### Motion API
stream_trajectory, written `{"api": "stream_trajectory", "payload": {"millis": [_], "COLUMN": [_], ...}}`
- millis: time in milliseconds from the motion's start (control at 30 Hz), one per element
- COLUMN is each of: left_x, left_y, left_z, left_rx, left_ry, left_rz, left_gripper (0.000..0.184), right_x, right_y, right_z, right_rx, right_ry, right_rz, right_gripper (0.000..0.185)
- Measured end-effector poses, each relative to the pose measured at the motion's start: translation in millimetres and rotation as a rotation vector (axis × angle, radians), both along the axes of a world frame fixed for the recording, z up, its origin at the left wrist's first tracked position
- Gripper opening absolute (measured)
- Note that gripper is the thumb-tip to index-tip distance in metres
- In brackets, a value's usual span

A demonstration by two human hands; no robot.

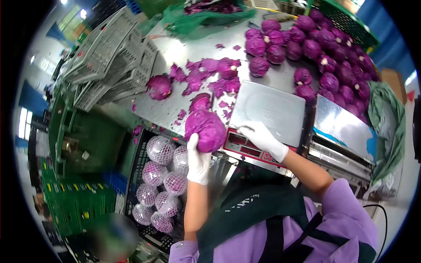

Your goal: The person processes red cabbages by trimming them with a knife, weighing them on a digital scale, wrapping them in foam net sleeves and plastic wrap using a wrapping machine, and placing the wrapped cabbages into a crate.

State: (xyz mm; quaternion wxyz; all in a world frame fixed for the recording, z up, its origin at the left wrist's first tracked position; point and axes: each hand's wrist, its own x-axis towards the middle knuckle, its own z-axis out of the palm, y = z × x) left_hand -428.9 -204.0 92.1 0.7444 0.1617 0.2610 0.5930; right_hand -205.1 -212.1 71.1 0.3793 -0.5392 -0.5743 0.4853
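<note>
Purple cabbage: clasped in left hand.
Right hand: curled, at scale front; cannot tell whether pinching anything.

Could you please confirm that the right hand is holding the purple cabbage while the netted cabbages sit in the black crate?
Not quite: the head view shows the left hand holding the purple cabbage; the netted cabbages do sit in the black crate.

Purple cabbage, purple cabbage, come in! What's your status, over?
Left hand holding purple cabbage. Right hand over front edge of scale; can't tell if it holds anything. Loose leaves littering table beyond.
</note>
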Motion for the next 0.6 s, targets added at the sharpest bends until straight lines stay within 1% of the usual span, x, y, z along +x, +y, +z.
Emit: {"api": "stream_trajectory", "payload": {"millis": [33, 67, 100, 167, 200, 233, 267, 300, 333, 367, 400, 433, 500, 567, 600], "left_x": [15, 37, 58, 100, 121, 141, 158, 172, 184, 195, 206, 215, 222, 222, 222], "left_y": [9, 15, 19, 22, 24, 25, 25, 26, 27, 27, 26, 40, 29, 39, 39], "left_z": [-4, 2, 6, 14, 10, 4, 2, -2, -9, -17, -29, -59, -18, -28, -36], "left_rx": [0.043, 0.132, 0.143, 0.306, 0.344, 0.383, 0.464, 0.480, 0.543, 0.611, 0.553, 0.564, 0.600, 0.591, 0.572], "left_ry": [0.117, 0.242, 0.321, 0.522, 0.553, 0.584, 0.690, 0.679, 0.905, 1.131, 1.144, 1.006, 1.326, 1.363, 1.156], "left_rz": [-0.030, -0.031, -0.071, -0.189, -0.237, -0.285, -0.302, -0.343, -0.359, -0.365, -0.335, -0.342, -0.368, -0.429, -0.402], "left_gripper": [0.065, 0.063, 0.066, 0.065, 0.065, 0.065, 0.065, 0.065, 0.066, 0.066, 0.070, 0.071, 0.076, 0.077, 0.076], "right_x": [10, 21, 25, 39, 45, 47, 50, 53, 56, 59, 63, 66, 73, 86, 96], "right_y": [-22, -40, -61, -94, -109, -123, -137, -149, -158, -168, -177, -185, -201, -214, -222], "right_z": [0, 0, 4, -8, -16, -7, -11, -15, 1, 1, -1, -1, 11, 26, 20], "right_rx": [-0.056, -0.045, -0.076, -0.165, -0.201, -0.202, -0.153, -0.106, -0.159, -0.161, -0.157, -0.149, -0.130, -0.118, 0.033], "right_ry": [0.062, 0.019, 0.095, 0.106, 0.115, 0.115, 0.082, 0.048, -0.001, 0.003, 0.052, 0.102, 0.118, 0.139, -0.089], "right_rz": [-0.063, -0.083, -0.163, -0.231, -0.259, -0.314, -0.360, -0.405, -0.407, -0.447, -0.484, -0.519, -0.587, -0.637, -0.653], "right_gripper": [0.030, 0.029, 0.028, 0.027, 0.026, 0.027, 0.027, 0.028, 0.029, 0.029, 0.029, 0.028, 0.028, 0.026, 0.025]}}
